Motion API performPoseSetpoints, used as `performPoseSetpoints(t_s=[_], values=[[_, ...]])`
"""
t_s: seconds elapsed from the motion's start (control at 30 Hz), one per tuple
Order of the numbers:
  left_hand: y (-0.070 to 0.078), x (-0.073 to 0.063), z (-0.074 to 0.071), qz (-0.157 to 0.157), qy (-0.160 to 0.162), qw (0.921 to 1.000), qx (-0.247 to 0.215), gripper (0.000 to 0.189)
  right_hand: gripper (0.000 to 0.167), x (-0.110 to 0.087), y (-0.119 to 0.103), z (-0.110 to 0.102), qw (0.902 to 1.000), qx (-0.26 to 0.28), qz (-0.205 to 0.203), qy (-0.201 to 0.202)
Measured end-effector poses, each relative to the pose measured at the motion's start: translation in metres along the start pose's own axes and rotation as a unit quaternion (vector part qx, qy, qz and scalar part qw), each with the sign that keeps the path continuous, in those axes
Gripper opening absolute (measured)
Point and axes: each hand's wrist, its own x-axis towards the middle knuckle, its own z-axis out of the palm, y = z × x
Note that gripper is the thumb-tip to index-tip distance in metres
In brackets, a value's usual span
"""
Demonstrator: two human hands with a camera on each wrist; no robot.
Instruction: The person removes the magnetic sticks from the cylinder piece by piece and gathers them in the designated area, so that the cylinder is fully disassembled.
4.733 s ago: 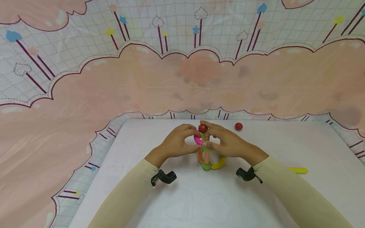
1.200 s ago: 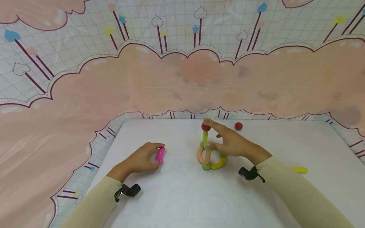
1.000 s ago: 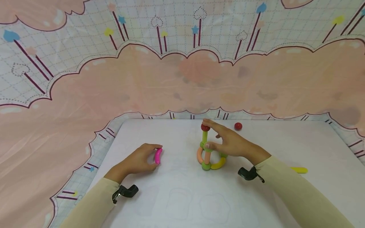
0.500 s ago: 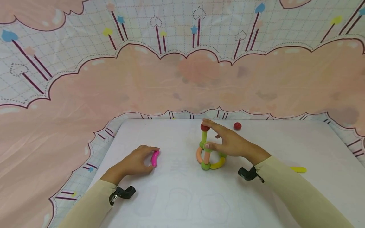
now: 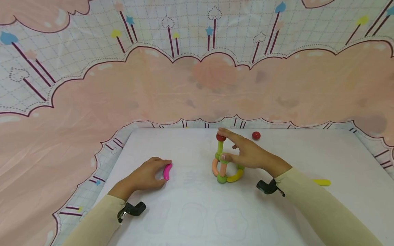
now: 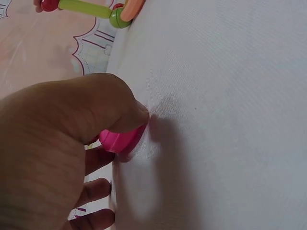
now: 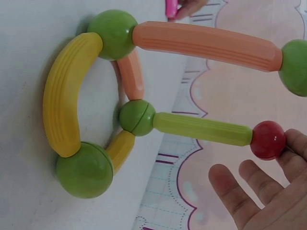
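My left hand (image 5: 146, 174) pinches a pink curved rod (image 5: 167, 172) between thumb and fingers, close on the white table at the left. In the left wrist view, the thumb overlaps part of the pink rod (image 6: 117, 140). At centre stands a toy frame of balls and rods: a yellow-and-orange ring with green balls (image 7: 85, 170), an upright orange rod (image 7: 206, 45) and an upright lime rod (image 7: 204, 129) topped by a red ball (image 7: 268, 140). My right hand (image 5: 246, 150) touches that red ball with a fingertip, its thumb at the green ball above the orange rod, other fingers loosely extended.
A loose red ball (image 5: 256, 135) lies near the far edge of the white table (image 5: 191, 205). A yellow rod (image 5: 321, 182) lies at the right, partly behind the right sleeve. A cake-patterned cloth (image 5: 184, 92) hangs behind the table.
My left hand has carried the pink rod from the toy frame leftward and down to the table, slowing over the last half second. The right hand stays at the frame.
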Motion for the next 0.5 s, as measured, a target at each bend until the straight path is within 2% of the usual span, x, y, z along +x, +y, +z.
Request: performPoseSetpoints(t_s=[0.17, 0.3, 0.5], values=[[0.001, -0.002, -0.002, -0.002, -0.002, 1.0, -0.009, 0.078, 0.089, 0.001, 0.0, 0.0, 1.0, -0.007, -0.004, 0.002], [0.006, 0.0, -0.004, 0.008, 0.015, 0.9996, -0.023, 0.085, 0.089, 0.001, -0.001, -0.001, 0.9999, -0.014, 0.003, 0.003], [0.033, 0.013, -0.004, 0.051, 0.049, 0.9968, -0.037, 0.074, 0.088, -0.001, -0.001, -0.001, 0.9998, -0.016, 0.006, 0.005]])
